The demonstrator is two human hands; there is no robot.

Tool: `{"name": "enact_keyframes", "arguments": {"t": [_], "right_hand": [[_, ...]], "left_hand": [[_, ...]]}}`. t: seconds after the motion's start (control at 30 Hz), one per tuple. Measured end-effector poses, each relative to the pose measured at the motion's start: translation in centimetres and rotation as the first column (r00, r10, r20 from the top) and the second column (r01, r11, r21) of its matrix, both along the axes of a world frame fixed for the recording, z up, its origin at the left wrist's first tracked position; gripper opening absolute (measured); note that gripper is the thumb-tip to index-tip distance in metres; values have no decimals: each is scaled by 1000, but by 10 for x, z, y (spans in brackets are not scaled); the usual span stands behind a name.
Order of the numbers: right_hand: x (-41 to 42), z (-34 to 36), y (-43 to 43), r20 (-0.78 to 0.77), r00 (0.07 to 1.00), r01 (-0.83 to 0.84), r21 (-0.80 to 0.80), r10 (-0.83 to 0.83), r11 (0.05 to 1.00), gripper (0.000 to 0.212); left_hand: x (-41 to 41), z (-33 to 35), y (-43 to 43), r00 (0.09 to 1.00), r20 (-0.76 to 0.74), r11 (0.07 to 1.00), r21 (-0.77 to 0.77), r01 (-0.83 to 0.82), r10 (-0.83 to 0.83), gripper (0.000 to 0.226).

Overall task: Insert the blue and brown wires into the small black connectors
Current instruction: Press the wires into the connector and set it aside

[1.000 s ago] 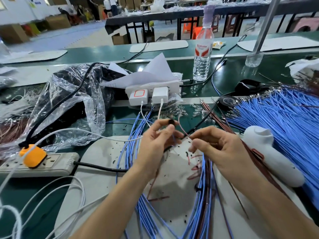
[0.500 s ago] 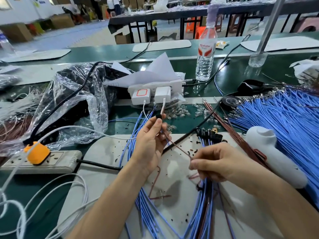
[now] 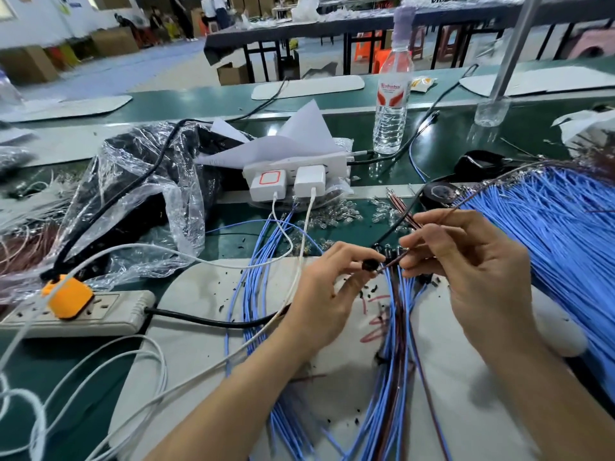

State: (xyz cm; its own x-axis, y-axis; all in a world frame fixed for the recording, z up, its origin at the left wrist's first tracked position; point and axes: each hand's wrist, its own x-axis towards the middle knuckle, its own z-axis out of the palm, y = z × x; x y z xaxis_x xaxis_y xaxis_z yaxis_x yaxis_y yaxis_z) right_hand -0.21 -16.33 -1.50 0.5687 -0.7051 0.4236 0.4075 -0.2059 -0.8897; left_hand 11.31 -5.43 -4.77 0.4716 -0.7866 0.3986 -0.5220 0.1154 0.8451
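Head view: your left hand (image 3: pixel 324 294) pinches a black connector (image 3: pixel 369 265); your right hand (image 3: pixel 472 274) pinches a brown wire (image 3: pixel 390 263) meeting it.

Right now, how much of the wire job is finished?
Done: some blue and brown wires on the mat seem to have black ends already. In hand: left hand pinches a black connector, right hand aims a brown wire at it. Left: the big blue pile.

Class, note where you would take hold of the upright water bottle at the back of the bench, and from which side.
Wrap the grip round the labelled middle of the water bottle, coming from the near side. It stands upright and round, with nothing against its sides at that height, while the cap end is narrower and blurred.
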Motion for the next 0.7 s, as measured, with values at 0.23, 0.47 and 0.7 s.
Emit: {"name": "enact_keyframes", "arguments": {"t": [0.23,0.47,0.7], "right_hand": [[-1,2,4,70,997,40,-49,-36,998,7],[-2,1,5,87,993,91,-72,-85,993,8],[-2,2,5,79,993,95,-79,-89,992,8]], "left_hand": [[-2,5,3,1000,-7,999,41,12,-12,26],[0,2,1,994,105,998,67,-22,15,25],[1,-2,0,990,142,997,70,-22,12,28]]}}
